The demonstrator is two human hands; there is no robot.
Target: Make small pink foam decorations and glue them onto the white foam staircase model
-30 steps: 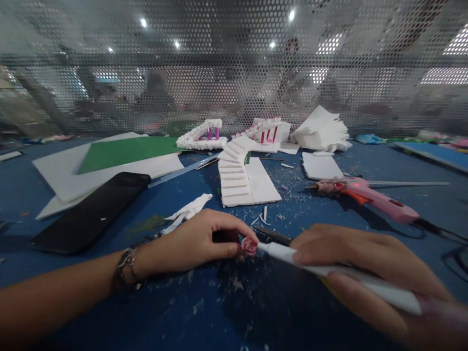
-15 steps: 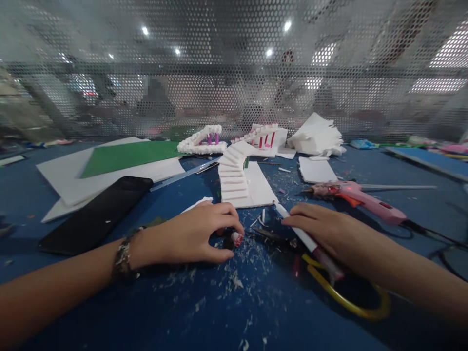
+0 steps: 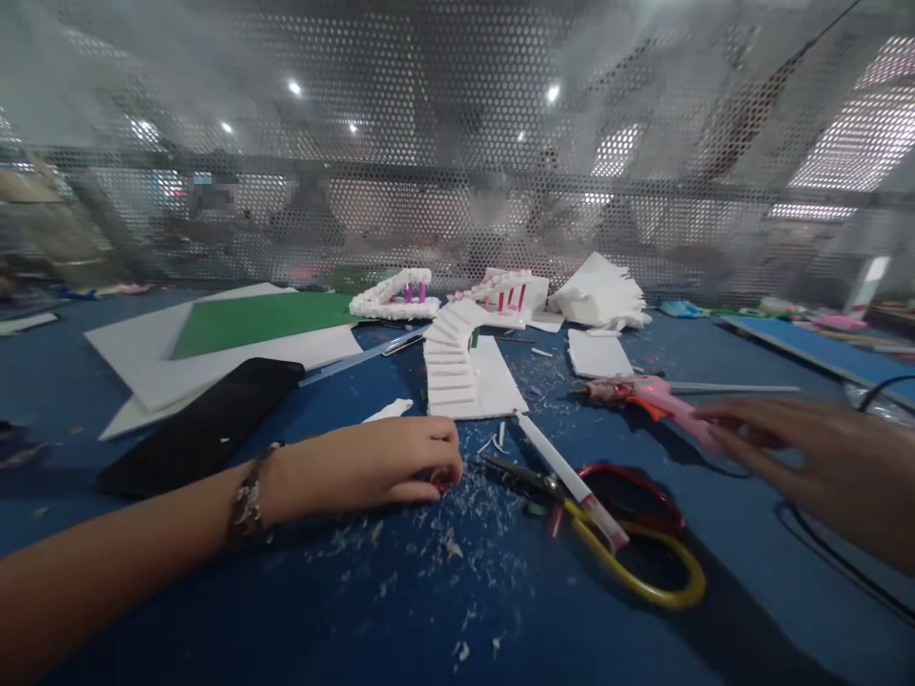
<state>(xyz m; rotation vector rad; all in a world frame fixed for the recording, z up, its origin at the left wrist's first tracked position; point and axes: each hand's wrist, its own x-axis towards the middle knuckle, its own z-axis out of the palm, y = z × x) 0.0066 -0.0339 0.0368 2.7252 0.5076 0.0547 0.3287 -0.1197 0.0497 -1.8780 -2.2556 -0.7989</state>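
Note:
My left hand point(image 3: 400, 464) rests low over the table, its fingers curled round a small red-and-white piece point(image 3: 439, 478), mostly hidden by them. To the right, my right hand point(image 3: 801, 457) reaches over the handle of a pink hot glue gun point(image 3: 661, 398); its fingers are stretched out and apart, at the handle's rear end. Between the hands lie scissors point(image 3: 664, 595) with a yellow and a red handle loop. Across them rests a long narrow white stick point(image 3: 561, 462) with a pinkish end. Beyond stands a white curved model staircase point(image 3: 450, 370) on a white base point(image 3: 497, 381).
A black phone point(image 3: 204, 424), white sheets point(image 3: 135, 357) and a green sheet point(image 3: 264, 322) lie at left. White models point(image 3: 393, 300) and crumpled white paper point(image 3: 600, 293) stand before a perforated metal screen point(image 3: 457, 143). White scraps litter the blue table point(image 3: 321, 610). A black cord point(image 3: 843, 557) trails at right.
My right hand has let go of the white stick and moved right to the glue gun's handle. My left hand's fingers have closed further over the small piece. The view has shifted slightly.

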